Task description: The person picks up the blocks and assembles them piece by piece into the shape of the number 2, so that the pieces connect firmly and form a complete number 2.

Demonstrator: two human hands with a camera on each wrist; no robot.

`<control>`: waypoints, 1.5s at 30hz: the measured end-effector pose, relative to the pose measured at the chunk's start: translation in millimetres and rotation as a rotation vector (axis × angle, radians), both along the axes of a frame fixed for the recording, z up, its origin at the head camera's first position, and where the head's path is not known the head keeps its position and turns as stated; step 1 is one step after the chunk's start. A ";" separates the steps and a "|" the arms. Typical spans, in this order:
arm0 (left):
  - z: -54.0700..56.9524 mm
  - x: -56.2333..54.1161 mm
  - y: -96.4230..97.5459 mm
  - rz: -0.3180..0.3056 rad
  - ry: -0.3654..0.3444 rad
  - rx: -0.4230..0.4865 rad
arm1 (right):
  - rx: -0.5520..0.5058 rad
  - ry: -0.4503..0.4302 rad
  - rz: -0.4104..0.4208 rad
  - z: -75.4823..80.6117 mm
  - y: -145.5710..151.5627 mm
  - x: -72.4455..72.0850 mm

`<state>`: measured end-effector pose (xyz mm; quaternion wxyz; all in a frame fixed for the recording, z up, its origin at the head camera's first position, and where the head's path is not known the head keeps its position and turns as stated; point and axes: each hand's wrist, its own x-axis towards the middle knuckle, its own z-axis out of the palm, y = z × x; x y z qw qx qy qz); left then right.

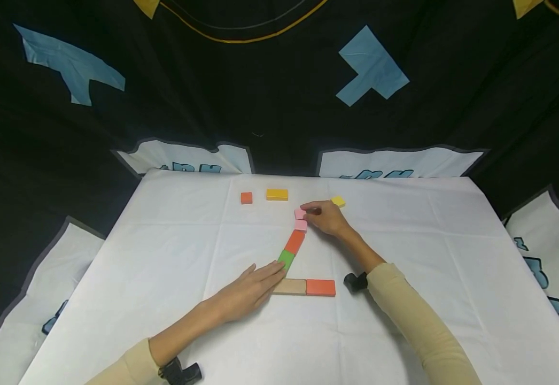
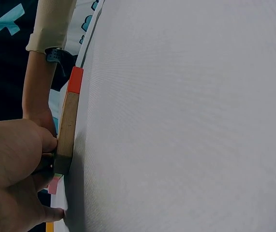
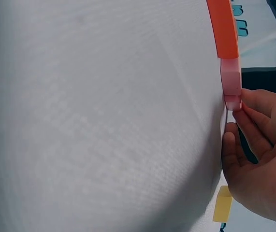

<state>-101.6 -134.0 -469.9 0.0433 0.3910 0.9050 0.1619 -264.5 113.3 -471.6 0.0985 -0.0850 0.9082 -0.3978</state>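
My right hand (image 1: pixel 325 216) pinches the far pink block (image 1: pixel 300 214) between thumb and fingertips. A second pink block (image 1: pixel 301 225) lies just nearer to me, touching or almost touching it. From there a slanting row runs down through an orange-red block (image 1: pixel 295 242) and a green block (image 1: pixel 286 259). My left hand (image 1: pixel 250 291) lies with straight fingers over the green block's near end and the left part of a bare wooden block (image 1: pixel 291 287). An orange-red block (image 1: pixel 320 287) meets that wooden block's right end. Whatever lies beneath the left hand is hidden.
Near the table's far edge lie a small orange-red block (image 1: pixel 246 198) and a yellow-orange block (image 1: pixel 277 194). A small yellow block (image 1: pixel 338 201) sits just behind the right hand. White cloth covers the table (image 1: pixel 404 321), and dark curtains (image 1: pixel 260 107) hang beyond it.
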 end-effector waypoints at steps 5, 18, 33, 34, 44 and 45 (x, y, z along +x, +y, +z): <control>-0.4 0.0 -0.2 -0.005 0.010 0.001 | -0.006 0.002 -0.002 0.2 -0.1 0.4; 0.8 0.8 0.0 0.001 -0.005 0.006 | -0.106 0.115 -0.048 8.6 31.3 -1.1; 2.9 1.2 -0.1 0.004 -0.020 0.018 | -0.121 0.106 -0.155 3.5 68.1 -10.3; 2.8 1.2 -0.2 0.004 -0.021 0.018 | -0.120 0.095 -0.168 2.7 68.5 -11.1; 1.9 0.9 -1.0 0.000 -0.024 0.021 | -0.087 0.042 -0.256 -6.8 69.0 -16.1; 2.0 1.0 -1.0 -0.001 -0.025 0.022 | -0.084 0.041 -0.257 -7.7 69.2 -16.3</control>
